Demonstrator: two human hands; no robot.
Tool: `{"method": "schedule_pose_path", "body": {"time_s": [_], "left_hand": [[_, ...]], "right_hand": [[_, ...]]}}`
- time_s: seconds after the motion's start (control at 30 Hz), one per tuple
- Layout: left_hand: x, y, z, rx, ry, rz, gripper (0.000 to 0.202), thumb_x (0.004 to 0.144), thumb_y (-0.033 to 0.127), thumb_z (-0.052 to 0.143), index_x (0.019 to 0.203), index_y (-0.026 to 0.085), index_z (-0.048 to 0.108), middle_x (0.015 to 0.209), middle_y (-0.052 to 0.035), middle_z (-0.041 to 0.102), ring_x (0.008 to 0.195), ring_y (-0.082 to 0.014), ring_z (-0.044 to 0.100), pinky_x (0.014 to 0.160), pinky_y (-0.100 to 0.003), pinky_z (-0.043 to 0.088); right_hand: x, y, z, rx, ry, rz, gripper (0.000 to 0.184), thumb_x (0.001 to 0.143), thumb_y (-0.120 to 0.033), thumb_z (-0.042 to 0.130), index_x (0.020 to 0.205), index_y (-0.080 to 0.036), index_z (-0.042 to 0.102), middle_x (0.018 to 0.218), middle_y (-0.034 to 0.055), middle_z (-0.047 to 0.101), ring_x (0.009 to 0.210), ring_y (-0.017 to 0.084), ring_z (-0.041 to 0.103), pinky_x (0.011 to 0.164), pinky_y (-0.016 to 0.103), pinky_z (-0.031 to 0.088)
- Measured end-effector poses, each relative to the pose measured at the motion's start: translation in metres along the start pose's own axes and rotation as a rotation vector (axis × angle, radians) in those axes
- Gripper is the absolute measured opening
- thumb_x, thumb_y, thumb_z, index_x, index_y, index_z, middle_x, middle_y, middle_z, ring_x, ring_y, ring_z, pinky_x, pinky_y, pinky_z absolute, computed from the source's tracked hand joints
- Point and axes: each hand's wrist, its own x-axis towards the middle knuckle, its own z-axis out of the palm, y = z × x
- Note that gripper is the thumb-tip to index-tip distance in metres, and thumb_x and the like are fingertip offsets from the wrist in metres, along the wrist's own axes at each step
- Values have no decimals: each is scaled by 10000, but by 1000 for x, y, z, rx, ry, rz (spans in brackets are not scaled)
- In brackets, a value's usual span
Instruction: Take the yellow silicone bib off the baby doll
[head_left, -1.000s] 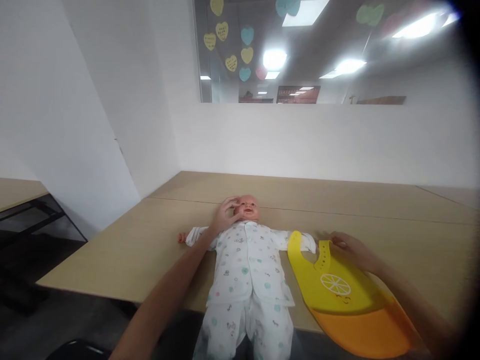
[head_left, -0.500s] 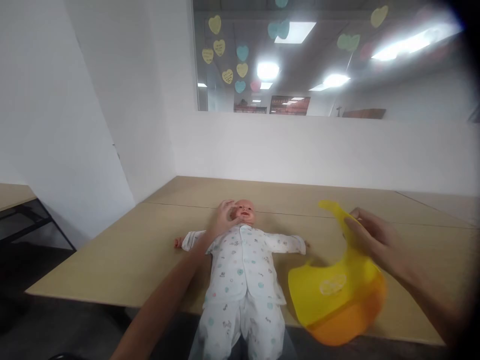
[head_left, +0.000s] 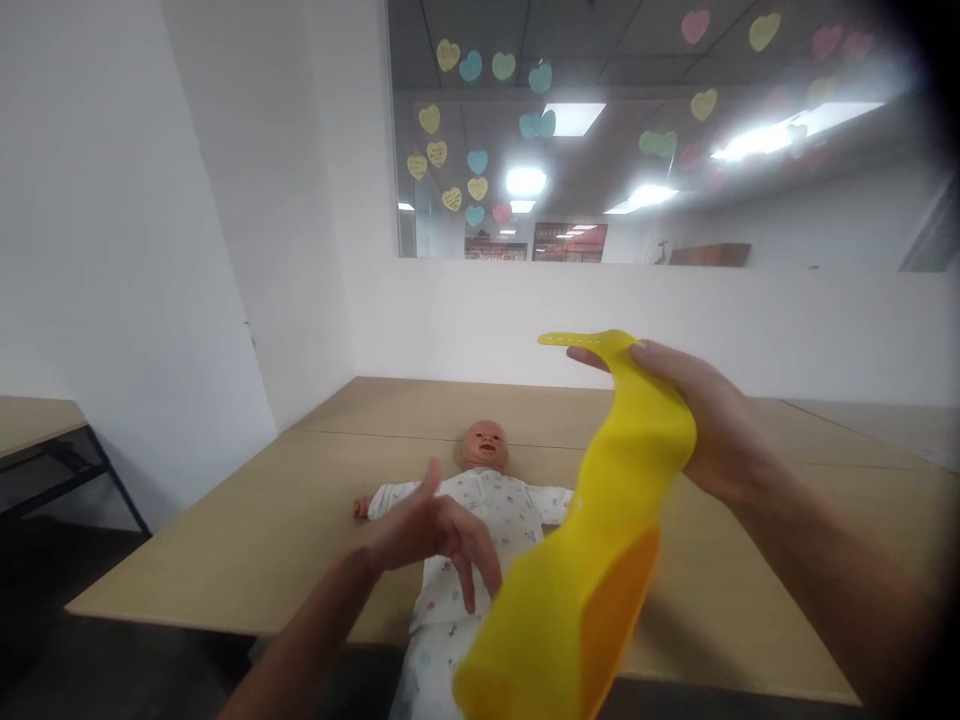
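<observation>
My right hand (head_left: 712, 420) grips a yellow bib (head_left: 600, 500) by its neck strap and holds it up in the air. The bib hangs side-on, its orange pocket (head_left: 626, 610) facing right and its lower end over the doll's legs. A baby doll (head_left: 484, 447) in white printed pyjamas (head_left: 450, 585) lies on its back, legs hanging past the table's front edge. Above the doll's belly is my left hand (head_left: 442, 530), fingers spread, holding nothing. Part of the doll's torso and legs is hidden behind my left hand and the bib.
The light wood table (head_left: 247, 540) runs back to a white wall (head_left: 465, 320). Above it is a window (head_left: 600, 180) with heart-shaped notes (head_left: 436, 153). A second table (head_left: 37, 425) stands at far left.
My left hand has left the doll's head and moved down over its belly. My right hand has raised the bib and brought it left, turning it side-on. The camera view has tilted up slightly.
</observation>
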Motion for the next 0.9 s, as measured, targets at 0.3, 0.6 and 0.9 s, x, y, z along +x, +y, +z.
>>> {"method": "schedule_pose_path", "body": {"time_s": [0.3,0.6,0.9], "left_hand": [[-43,31,-23,602,388,-65,534,836,687,938,1047,206,842,969,-40,762,867,-211,664,759,-283,515],[-74,60,-24,506,948,178,473,782,650,939,904,225,774,926,-70,746,860,-251,691,718,-321,576],[9,13,-101,142,896,190,541,722,591,1001,996,188,767,1013,-77,808,918,-242,756,857,-327,591]], "right_hand": [[16,64,38,266,-135,105,419,913,-497,841,1176,-172,812,1006,73,803,647,149,630,573,285,588],[10,53,30,213,-167,-56,405,836,-488,853,1115,-197,824,1233,109,865,390,31,370,322,240,326],[113,170,46,58,39,-75,361,704,-480,744,924,-194,730,975,45,785,553,74,412,481,221,304]]}}
